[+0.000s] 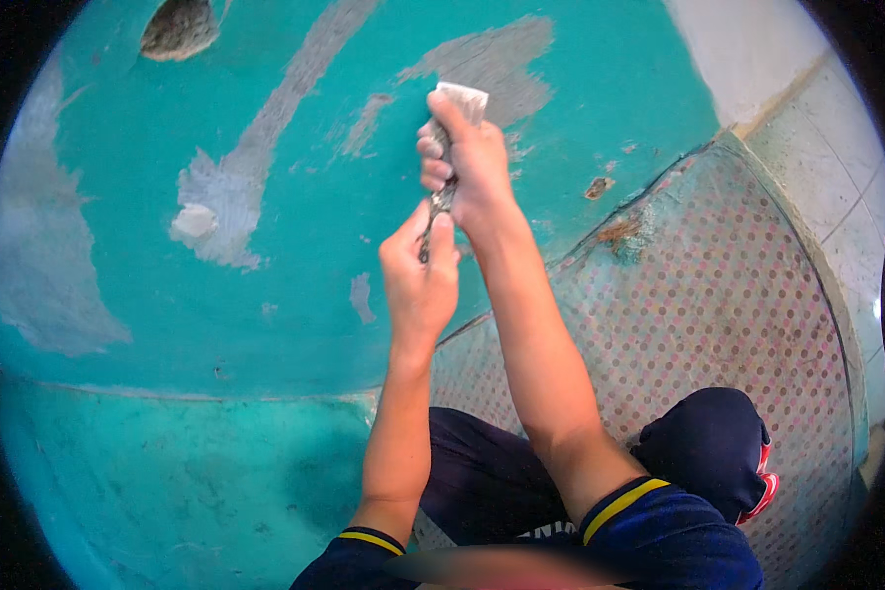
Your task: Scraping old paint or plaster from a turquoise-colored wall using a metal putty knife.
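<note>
Cataloguing remotely, I list: one flat-tipped tool (442,200), over the teal surface (216,339), near a grey patch (517,64); right hand (475,162), wrapped round its upper part; left hand (420,270), pinching its lower end.

The right hand (479,167) wraps a tool (464,98) whose pale, flat end points away from the person; the left hand (418,280) pinches its dark lower end. Both are over a teal surface (295,324) marked by grey patches (506,69), with a hole (179,29) near the upper left. A dotted mat (708,295) spreads at right, beside pale tiles (836,187). Dark trousers (703,447) cover the bent legs; yellow bands edge the navy sleeves (678,531).
</note>
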Demonstrator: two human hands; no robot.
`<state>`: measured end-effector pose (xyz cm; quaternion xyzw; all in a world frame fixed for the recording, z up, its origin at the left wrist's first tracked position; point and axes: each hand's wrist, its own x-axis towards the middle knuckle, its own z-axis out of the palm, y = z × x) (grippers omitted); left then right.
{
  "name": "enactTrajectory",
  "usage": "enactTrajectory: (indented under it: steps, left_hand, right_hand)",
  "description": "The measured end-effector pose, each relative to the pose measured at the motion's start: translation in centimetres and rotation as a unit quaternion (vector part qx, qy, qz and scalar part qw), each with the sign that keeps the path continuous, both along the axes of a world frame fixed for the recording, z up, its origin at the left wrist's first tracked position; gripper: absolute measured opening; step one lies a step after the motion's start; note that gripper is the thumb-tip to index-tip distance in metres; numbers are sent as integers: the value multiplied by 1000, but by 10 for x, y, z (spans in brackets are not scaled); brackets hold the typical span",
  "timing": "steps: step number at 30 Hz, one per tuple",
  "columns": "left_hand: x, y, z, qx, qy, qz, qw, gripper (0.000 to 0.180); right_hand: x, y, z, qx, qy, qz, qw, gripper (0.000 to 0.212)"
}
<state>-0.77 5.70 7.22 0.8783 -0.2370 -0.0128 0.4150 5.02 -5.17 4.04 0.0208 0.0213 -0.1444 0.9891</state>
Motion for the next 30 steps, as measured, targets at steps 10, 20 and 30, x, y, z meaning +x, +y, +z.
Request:
enactTrajectory:
  steps: [10, 20, 30]
  left_hand:
    - [6, 5, 2, 4, 1, -5, 1000, 34]
    - [9, 17, 0, 1, -6, 5, 1000, 35]
    - [8, 25, 1, 19, -12, 10, 1000, 34]
  right_hand:
    - [1, 4, 2, -1, -4, -11, 1000, 29]
    - [0, 14, 7, 12, 8, -5, 1000, 28]
    - [1, 17, 6, -6, 16, -1, 1000, 30]
